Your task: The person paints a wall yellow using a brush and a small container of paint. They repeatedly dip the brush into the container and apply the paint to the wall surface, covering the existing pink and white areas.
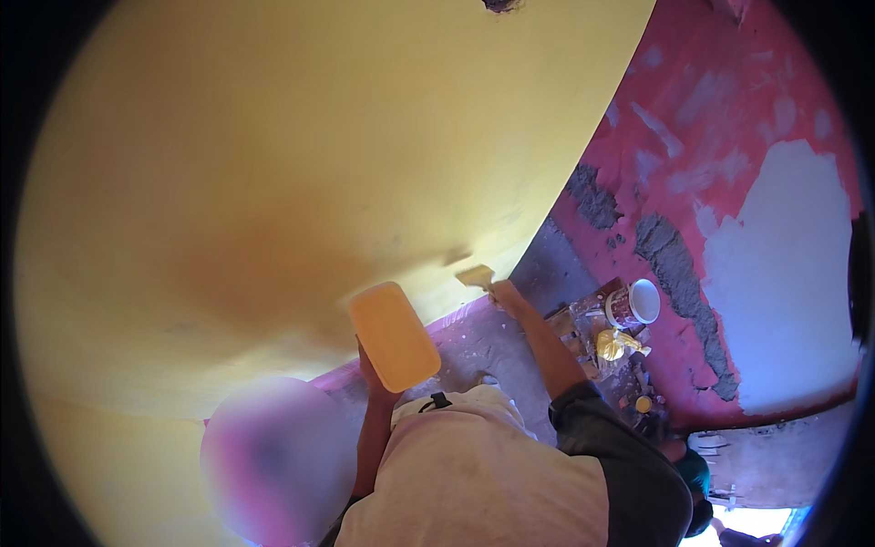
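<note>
My left hand [374, 372] holds a rectangular plastic tub [395, 337] from its left side and underneath; the tub looks orange-yellow inside, and how full it is cannot be told. In my right hand [504, 297] is a wide flat paintbrush [475, 275], gripped by the handle, with yellowish bristles pointing left, close to the lower part of a yellow-painted wall [383, 171]. Whether the bristles touch the wall is unclear. A shadow lies on the wall just beyond the brush.
Along a patched red wall [711, 123] at right stand a white-rimmed bucket [618, 305], a yellow plastic bag [610, 344] and a small yellow container [643, 405]. Another person [696, 472] is at the lower right. The concrete floor [472, 349] has paint spots.
</note>
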`<state>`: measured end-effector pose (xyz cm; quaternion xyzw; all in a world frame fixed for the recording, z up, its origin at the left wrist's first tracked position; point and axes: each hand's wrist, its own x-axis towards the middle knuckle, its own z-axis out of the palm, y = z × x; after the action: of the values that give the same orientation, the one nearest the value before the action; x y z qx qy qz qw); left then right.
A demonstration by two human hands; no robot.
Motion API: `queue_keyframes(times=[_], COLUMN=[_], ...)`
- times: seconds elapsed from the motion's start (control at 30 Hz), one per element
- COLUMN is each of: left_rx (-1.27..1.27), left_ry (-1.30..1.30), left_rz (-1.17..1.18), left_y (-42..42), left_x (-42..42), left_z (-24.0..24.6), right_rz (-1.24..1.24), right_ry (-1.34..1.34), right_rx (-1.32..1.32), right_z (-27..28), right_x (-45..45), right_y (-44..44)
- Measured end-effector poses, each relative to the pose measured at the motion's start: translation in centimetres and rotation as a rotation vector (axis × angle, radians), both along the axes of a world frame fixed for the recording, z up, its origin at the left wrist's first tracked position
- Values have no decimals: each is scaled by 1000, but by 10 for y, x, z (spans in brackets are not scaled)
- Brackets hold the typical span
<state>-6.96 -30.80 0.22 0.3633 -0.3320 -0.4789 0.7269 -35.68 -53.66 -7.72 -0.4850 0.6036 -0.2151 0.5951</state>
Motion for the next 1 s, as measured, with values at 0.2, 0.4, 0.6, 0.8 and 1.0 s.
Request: queue_keyframes(times=[0.2, 0.4, 0.6, 0.8, 1.0], left_rx=[36, -153, -91, -144, -26], left_ry=[156, -863, -684, -746, -473], left_rz=[-12, 175, 77, 125, 91], left_y=[19, 27, 33, 21, 12], left_x=[41, 56, 55, 56, 55], left_z=[1, 6, -26, -11, -30], right_rz=[305, -7, -95, -147, 30], right_ry=[314, -291, -356, -203, 233], right_rx=[-717, -625, -761, -464, 90], right_z=[123, 382, 373, 114, 38], right_x=[14, 27, 54, 33, 12], right_y=[-42, 23, 24, 2, 7])
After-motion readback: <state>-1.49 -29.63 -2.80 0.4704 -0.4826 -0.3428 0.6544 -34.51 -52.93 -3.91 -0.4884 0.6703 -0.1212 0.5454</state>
